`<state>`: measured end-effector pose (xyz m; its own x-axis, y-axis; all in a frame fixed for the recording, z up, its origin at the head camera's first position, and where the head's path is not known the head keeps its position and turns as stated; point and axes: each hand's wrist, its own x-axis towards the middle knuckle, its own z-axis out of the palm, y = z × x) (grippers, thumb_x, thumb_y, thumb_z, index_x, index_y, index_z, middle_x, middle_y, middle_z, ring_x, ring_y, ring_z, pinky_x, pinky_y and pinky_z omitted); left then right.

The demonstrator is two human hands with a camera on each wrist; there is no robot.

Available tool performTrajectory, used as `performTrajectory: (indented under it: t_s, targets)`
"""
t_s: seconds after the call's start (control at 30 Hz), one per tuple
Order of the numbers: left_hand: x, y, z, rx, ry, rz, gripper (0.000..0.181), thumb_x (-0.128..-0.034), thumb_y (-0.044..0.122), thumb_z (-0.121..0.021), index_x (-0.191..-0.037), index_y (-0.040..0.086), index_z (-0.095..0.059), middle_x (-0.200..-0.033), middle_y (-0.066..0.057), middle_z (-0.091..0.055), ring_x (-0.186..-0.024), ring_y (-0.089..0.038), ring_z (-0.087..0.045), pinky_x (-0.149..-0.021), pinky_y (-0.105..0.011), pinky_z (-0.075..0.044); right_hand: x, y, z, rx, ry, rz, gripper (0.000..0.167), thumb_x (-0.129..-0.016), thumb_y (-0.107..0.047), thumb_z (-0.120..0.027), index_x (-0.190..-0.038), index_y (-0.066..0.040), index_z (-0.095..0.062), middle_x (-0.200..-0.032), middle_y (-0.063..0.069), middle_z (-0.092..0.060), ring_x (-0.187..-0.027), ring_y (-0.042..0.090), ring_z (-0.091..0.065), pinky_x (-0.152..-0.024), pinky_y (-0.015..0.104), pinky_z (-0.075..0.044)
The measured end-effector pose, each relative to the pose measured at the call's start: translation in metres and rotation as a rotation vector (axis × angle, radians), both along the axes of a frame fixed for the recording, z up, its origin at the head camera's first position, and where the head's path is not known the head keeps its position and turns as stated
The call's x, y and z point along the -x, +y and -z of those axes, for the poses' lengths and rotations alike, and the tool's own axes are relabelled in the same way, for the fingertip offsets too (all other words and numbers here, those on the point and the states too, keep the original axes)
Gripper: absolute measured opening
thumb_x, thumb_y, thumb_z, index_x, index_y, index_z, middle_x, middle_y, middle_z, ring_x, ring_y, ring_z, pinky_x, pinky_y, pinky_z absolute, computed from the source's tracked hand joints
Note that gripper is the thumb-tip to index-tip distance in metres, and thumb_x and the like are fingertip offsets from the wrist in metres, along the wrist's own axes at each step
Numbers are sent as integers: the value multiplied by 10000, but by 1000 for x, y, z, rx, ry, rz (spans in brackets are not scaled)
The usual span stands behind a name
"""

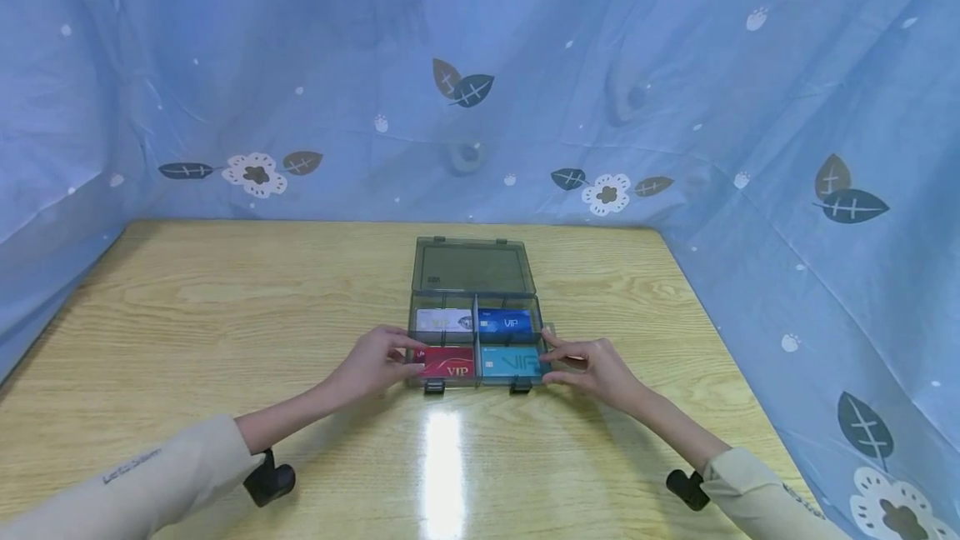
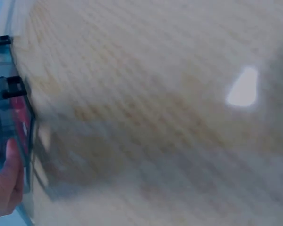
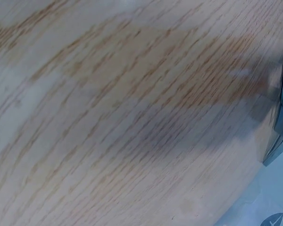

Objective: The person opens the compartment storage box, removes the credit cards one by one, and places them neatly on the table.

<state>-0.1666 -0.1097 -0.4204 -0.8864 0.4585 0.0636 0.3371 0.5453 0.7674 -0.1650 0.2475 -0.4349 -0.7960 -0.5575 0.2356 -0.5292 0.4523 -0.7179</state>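
A dark translucent box (image 1: 477,383) lies on the table with its lid (image 1: 474,267) folded back. Four compartments hold a white card (image 1: 442,319), a blue card (image 1: 506,322), a red card (image 1: 448,362) at front left and a teal card (image 1: 510,362) at front right. The left hand (image 1: 382,359) grips the box's left side beside the red card; in the left wrist view its fingers (image 2: 12,162) lie at the box wall. The right hand (image 1: 592,367) holds the right side by the teal card. Only a sliver of that hand shows in the right wrist view.
The box stands on a wood-grain table (image 1: 225,298), with two black latches (image 1: 434,387) on its front edge. A blue patterned cloth (image 1: 360,90) hangs behind the table and down its right side. Light reflects off the tabletop in front of the box.
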Motion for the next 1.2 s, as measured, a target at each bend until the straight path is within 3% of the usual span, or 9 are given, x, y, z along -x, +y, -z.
performTrajectory:
  t_s: [0.1, 0.3, 0.43, 0.53, 0.67, 0.83, 0.9, 1.07, 1.2]
  targets:
    - [3, 5, -2, 67, 2, -12, 289, -792, 61, -762, -1038, -78, -701, -1069, -255, -612, -785, -199, -618, -703, -308, -537, -1, 0, -1, -3, -12, 5, 246, -793, -98, -761, -1002, 27, -727, -1278, 276, -529, -1112, 353, -575, -774, 322, -540]
    - [6, 19, -11, 303, -6, -24, 231, -811, 84, -754, -906, -118, -695, -954, -205, -651, -1076, -352, -498, -925, -465, -447, 0, 0, -1, -19, -18, 6, 242, -806, -114, -754, -999, 29, -727, -1277, 279, -528, -1134, 364, -557, -784, 334, -538]
    - [5, 28, -20, 425, -1, 5, 225, -833, 77, -733, -717, -73, -611, -785, -160, -587, -978, -334, -498, -820, -418, -500, 0, 0, -3, -25, -29, 3, 247, -806, -120, -755, -999, 30, -726, -1280, 278, -525, -1136, 355, -556, -783, 324, -538]
    - [4, 32, -25, 469, -36, 8, 247, -841, 49, -717, -687, -51, -552, -918, -286, -560, -840, -302, -547, -678, -365, -526, 0, -1, -4, -28, -31, -3, 252, -808, -131, -754, -1000, 31, -725, -1283, 276, -523, -1140, 351, -554, -787, 314, -536]
    - [2, 32, -28, 436, -112, -6, 264, -853, 22, -693, -675, -34, -507, -1120, -408, -451, -838, -320, -547, -639, -334, -512, 0, -2, -3, -28, -16, -12, 251, -811, -135, -752, -994, 34, -724, -1274, 284, -527, -1129, 357, -559, -783, 310, -537]
    - [0, 27, -28, 359, -132, -20, 254, -857, 26, -689, -697, -16, -496, -1127, -354, -441, -825, -297, -519, -640, -340, -492, -1, -2, -4, -16, 13, -21, 251, -812, -147, -751, -984, 34, -727, -1260, 300, -528, -1111, 361, -566, -763, 318, -541]
    - [-1, 25, -27, 339, -127, -28, 221, -856, 28, -695, -724, -30, -527, -1169, -349, -450, -911, -331, -540, -695, -370, -502, -1, -2, -4, -14, 27, -25, 249, -814, -152, -750, -979, 34, -727, -1251, 306, -532, -1112, 364, -564, -759, 313, -541]
    - [-3, 22, -27, 302, -31, -48, 234, -825, 28, -731, -970, -129, -635, -1191, -304, -560, -1293, -461, -341, -1003, -502, -402, 0, -1, -4, -16, 9, -18, 248, -810, -144, -754, -982, 33, -728, -1260, 294, -530, -1137, 356, -550, -778, 286, -535]
    - [-10, 23, -27, 263, 55, -71, 355, -804, 25, -754, -1089, -129, -609, -1286, -311, -463, -1216, -449, -412, -973, -510, -424, -1, -1, -4, -26, -22, -7, 252, -807, -132, -755, -994, 34, -726, -1286, 281, -516, -1149, 351, -545, -794, 280, -530]
